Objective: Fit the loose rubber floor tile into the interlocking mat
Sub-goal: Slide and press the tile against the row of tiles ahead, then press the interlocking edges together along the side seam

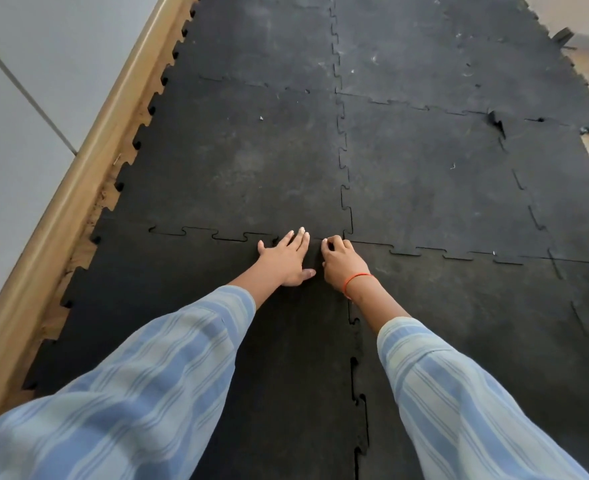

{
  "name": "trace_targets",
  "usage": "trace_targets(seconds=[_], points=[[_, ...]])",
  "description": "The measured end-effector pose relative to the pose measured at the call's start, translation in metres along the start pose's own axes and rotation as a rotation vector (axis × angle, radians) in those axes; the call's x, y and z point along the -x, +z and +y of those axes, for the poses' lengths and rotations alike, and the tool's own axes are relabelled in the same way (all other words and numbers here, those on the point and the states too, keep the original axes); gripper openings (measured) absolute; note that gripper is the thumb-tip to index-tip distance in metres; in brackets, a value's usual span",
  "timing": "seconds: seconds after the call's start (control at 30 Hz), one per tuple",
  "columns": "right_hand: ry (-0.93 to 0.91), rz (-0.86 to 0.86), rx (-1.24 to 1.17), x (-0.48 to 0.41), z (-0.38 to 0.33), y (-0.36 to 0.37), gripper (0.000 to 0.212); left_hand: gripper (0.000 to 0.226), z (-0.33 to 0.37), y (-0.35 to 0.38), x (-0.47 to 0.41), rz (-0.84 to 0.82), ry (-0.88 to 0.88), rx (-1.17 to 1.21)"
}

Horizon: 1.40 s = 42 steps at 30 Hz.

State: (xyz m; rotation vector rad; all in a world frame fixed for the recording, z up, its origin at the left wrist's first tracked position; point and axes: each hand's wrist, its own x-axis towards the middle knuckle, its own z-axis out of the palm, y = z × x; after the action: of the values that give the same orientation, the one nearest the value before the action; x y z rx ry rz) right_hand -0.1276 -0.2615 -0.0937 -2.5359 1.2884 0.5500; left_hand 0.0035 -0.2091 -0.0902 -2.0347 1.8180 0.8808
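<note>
Left hand flat, fingers spread, palm down on the loose tile at its far toothed edge. Right hand curled beside it, fingertips pressing the seam into the black interlocking mat. Tile nearest the camera, alongside the wooden skirting.

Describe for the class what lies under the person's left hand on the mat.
The left hand lies flat, palm down, on the near black rubber tile, fingertips at the interlocking seam. The stretch of seam and tile directly beneath the palm is covered, so whether those tabs are seated cannot be seen.
</note>
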Motion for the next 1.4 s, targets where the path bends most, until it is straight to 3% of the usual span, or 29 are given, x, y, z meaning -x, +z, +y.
trace_targets(seconds=[0.17,0.37,0.63,0.7,0.83,0.97,1.1,1.2,1.4], points=[[-0.032,0.027,0.067,-0.006,0.0,-0.006,0.058,0.087,0.004,-0.006,-0.007,-0.08,-0.044,-0.084],[-0.004,0.09,-0.09,0.021,0.003,0.03,0.059,0.086,0.001,0.002,-0.009,-0.062,-0.021,-0.07],[0.025,-0.102,-0.153,0.009,0.015,0.015,0.059,0.077,-0.004,-0.002,-0.007,-0.065,-0.005,-0.049],[0.062,-0.02,-0.192,0.023,0.011,0.026,0.059,0.072,-0.003,0.002,-0.003,-0.034,0.008,-0.047],[0.223,0.313,-0.391,0.086,-0.002,0.078,0.059,0.065,0.005,0.037,0.02,0.072,0.104,-0.042],[0.329,0.356,-0.557,0.091,0.001,0.087,0.052,0.06,0.02,0.056,0.027,0.145,0.102,0.033],[0.44,0.506,-0.704,0.083,0.006,0.081,0.044,0.06,0.043,0.039,0.008,0.154,0.031,0.134],[0.545,0.518,-0.83,0.08,0.014,0.068,0.036,0.063,0.056,0.035,-0.004,0.141,-0.013,0.175],[0.581,0.348,-0.997,0.069,0.037,0.045,0.026,0.063,0.057,0.038,-0.009,0.152,-0.035,0.176]])
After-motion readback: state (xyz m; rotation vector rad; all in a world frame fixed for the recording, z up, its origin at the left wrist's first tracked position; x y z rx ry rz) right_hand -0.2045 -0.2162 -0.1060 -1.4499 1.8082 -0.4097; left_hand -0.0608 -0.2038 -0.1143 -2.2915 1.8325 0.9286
